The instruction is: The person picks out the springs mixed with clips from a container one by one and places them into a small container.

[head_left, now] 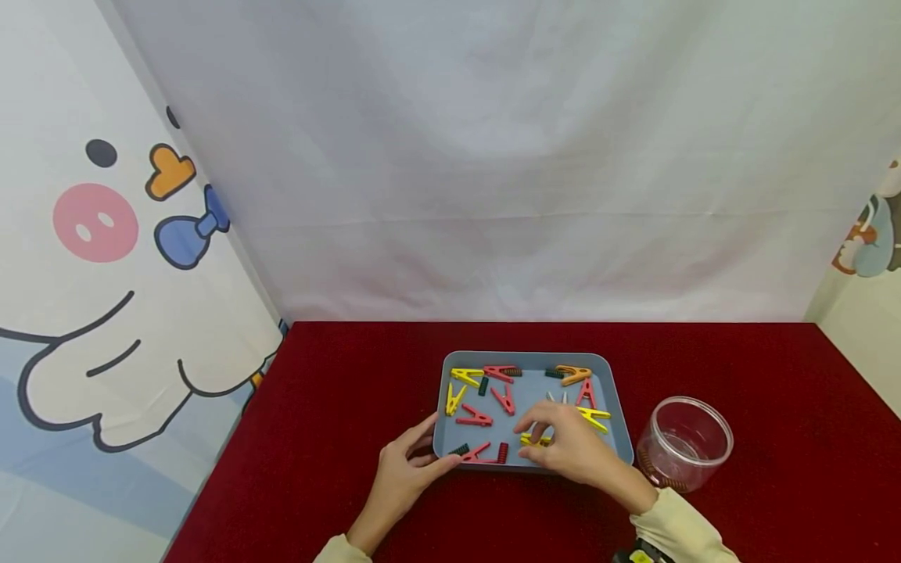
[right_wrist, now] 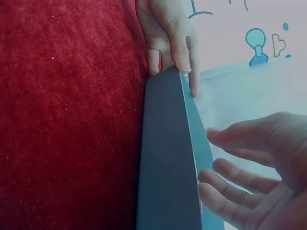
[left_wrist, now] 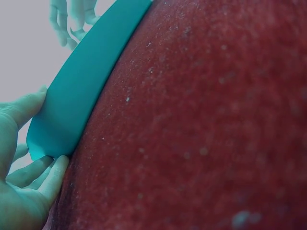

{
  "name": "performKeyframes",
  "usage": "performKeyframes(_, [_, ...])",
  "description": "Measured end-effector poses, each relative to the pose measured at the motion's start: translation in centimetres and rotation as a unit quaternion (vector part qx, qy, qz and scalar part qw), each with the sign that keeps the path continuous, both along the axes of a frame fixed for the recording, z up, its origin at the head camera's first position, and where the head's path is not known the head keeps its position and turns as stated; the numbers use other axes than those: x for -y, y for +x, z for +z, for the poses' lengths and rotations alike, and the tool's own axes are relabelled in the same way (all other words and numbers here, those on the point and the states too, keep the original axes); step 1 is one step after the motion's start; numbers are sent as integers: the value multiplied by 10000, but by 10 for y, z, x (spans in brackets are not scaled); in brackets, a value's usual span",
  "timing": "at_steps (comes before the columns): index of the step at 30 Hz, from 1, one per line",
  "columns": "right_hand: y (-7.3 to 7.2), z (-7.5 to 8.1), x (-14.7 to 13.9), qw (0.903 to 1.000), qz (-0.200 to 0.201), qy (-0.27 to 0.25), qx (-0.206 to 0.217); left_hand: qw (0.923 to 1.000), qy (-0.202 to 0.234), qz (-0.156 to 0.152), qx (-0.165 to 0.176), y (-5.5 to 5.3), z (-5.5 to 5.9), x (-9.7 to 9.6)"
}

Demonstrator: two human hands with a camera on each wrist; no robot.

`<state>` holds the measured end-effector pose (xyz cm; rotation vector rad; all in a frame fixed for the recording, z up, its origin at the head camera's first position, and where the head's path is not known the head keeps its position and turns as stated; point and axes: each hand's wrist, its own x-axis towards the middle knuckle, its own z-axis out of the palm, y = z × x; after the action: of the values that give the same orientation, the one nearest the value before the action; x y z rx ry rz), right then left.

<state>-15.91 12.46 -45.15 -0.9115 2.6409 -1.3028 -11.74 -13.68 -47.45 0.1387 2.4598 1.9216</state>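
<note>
My left hand (head_left: pixel 404 473) grips the front left corner of a shallow grey tray (head_left: pixel 528 360), thumb on the rim and fingers against the outer wall. Over the tray's front right part hovers my right hand (head_left: pixel 573 442), its fingers loosely bent. In the right wrist view, a gap shows between that hand's thumb and fingers (right_wrist: pixel 230 184), with nothing held. Just under it lies a yellow clip (head_left: pixel 533 440), partly hidden. Red clips (head_left: pixel 475 416), other yellow clips (head_left: pixel 455 399) and an orange clip (head_left: pixel 574 375) are scattered about, among dark ribbed coils (head_left: pixel 503 453).
A clear round jar (head_left: pixel 686 450) without a lid stands right of the tray, with several brown coils (head_left: pixel 662 477) at its bottom. Dark red cloth (head_left: pixel 352 391) covers the table. A white curtain (head_left: pixel 528 195) hangs behind, and a cartoon-printed sheet (head_left: pixel 91 328) at the left.
</note>
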Motion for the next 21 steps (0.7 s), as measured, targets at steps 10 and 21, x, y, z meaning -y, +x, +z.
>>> performKeyframes(10, [0, -2, 4, 9999, 111, 7, -106, 10000, -35, 18, -73, 1, 0, 0])
performKeyframes(21, [-6, -6, 11, 9995, 84, 250, -179, 10000, -32, 28, -17, 1, 1, 0])
